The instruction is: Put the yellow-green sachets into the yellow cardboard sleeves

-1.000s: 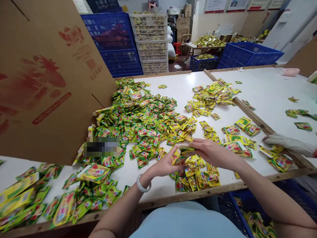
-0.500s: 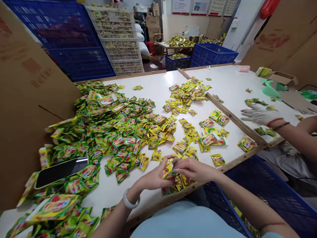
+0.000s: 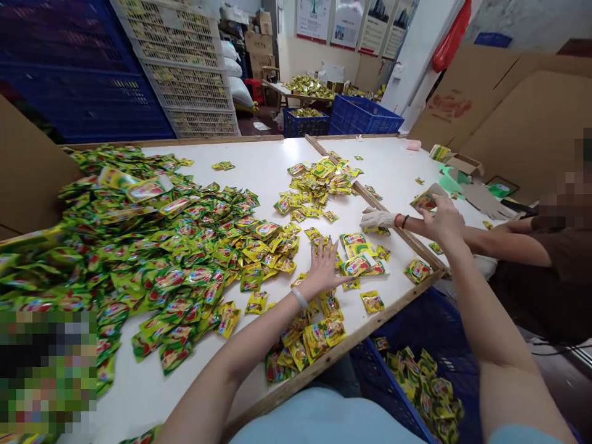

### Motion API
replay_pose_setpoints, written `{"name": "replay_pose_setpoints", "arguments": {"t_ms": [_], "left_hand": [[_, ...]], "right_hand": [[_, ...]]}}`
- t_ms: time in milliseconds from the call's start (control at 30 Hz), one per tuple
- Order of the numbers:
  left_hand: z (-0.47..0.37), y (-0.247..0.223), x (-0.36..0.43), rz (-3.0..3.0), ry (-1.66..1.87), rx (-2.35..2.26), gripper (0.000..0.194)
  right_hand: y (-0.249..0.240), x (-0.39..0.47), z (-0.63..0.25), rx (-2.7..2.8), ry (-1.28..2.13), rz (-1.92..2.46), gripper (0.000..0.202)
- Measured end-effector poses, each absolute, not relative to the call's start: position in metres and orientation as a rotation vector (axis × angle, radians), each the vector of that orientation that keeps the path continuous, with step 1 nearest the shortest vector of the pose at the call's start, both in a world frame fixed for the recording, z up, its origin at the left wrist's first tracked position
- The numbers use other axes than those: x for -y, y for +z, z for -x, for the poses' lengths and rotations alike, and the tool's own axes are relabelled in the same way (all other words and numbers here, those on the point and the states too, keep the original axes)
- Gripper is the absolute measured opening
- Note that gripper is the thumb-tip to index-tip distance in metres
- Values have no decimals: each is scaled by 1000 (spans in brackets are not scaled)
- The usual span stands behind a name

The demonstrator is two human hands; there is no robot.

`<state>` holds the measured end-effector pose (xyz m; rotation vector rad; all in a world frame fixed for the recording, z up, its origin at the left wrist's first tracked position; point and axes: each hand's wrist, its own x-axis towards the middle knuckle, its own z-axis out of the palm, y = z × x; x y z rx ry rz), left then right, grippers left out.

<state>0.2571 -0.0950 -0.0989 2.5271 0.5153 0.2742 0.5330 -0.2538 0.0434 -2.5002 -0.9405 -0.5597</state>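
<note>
My left hand is spread over the white table, its fingers apart among yellow candy packets, holding nothing. Reaching out to the right, past the wooden divider, my right hand grips a small printed box with green and red on its side. Close to my left hand lie flat printed boxes. A co-worker's gloved hand rests by the divider, just left of my right hand, with a packet under it.
A big heap of green packets covers the left side. A smaller yellow pile lies mid-table. Below the wooden front edge stands a blue crate with packets inside. Green plastic and an open carton lie far right.
My hands have parted: the right moved far right with the small box, the left forward with fingers spreading. The co-worker's gloved hand came left to the divider. My view turned right.
</note>
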Motion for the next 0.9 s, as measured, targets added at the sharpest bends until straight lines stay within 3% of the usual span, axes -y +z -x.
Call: {"name": "replay_pose_setpoints", "arguments": {"t_ms": [100, 167, 233, 333, 467, 900], "left_hand": [[-286, -109, 90, -2642, 150, -548, 120], [-289, -118, 87, -2692, 137, -555, 118], [-285, -126, 86, -2740, 196, -537, 114], [-275, -133, 84, -2771, 252, -523, 109], [-264, -133, 81, -2768, 218, -481, 107], [-251, -134, 77, -2715, 314, -382, 84]], "right_hand": [[21, 245, -519, 1520, -250, 2499, 71], [-18, 241, -488, 2082, 84, 2396, 89], [-58, 240, -456, 2363, 196, 2385, 99], [-95, 245, -428, 2379, -17, 2481, 83], [-97, 249, -429, 2337, -132, 2536, 71], [-107, 243, -461, 2365, -56, 2328, 85]]}}
